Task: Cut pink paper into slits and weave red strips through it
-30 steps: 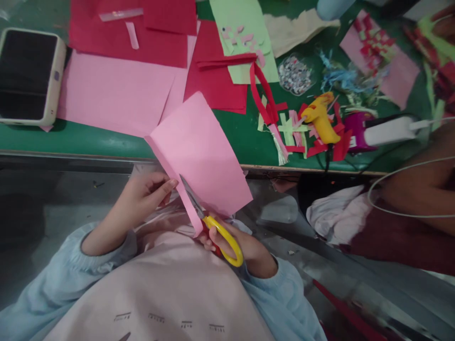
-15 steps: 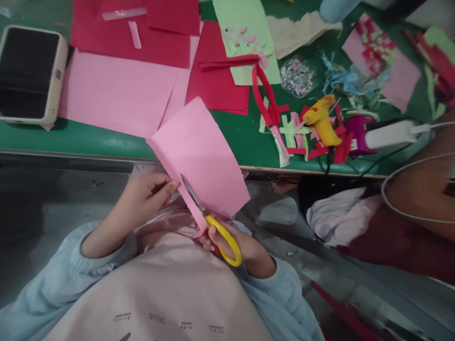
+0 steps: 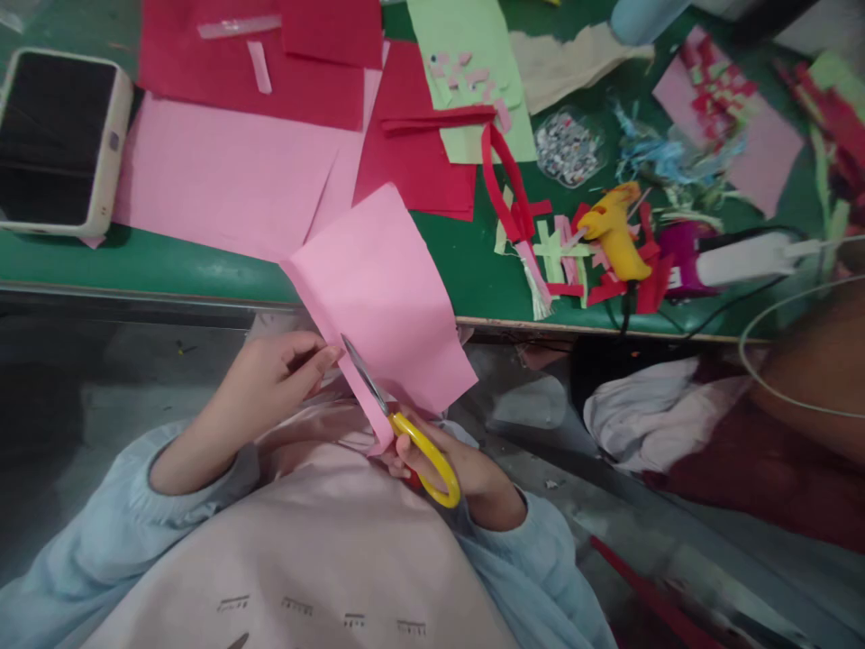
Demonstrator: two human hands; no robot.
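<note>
A sheet of pink paper [image 3: 385,288] slants from the table edge down over my lap. My left hand [image 3: 287,365] pinches its left edge between thumb and fingers. In my right hand [image 3: 439,451] are scissors [image 3: 425,455] with a yellow handle loop; some red shows on the lower loop, mostly hidden by my fingers. The blades lie along the paper close to its left edge, the tip near my left fingertips. A narrow pink strip [image 3: 368,401] runs beside the blades and curls at its lower end near the handles.
On the green table [image 3: 203,270] lie red sheets [image 3: 304,99], a phone-like device [image 3: 58,140], a green sheet [image 3: 473,72], a yellow glue gun [image 3: 618,234], paper scraps and a container of small beads [image 3: 571,149]. Another person's arm [image 3: 811,361] is at the right.
The paper's upper edge has shifted slightly right. The scissors and both hands hold nearly the same position. The other person's arm at the right has moved a little.
</note>
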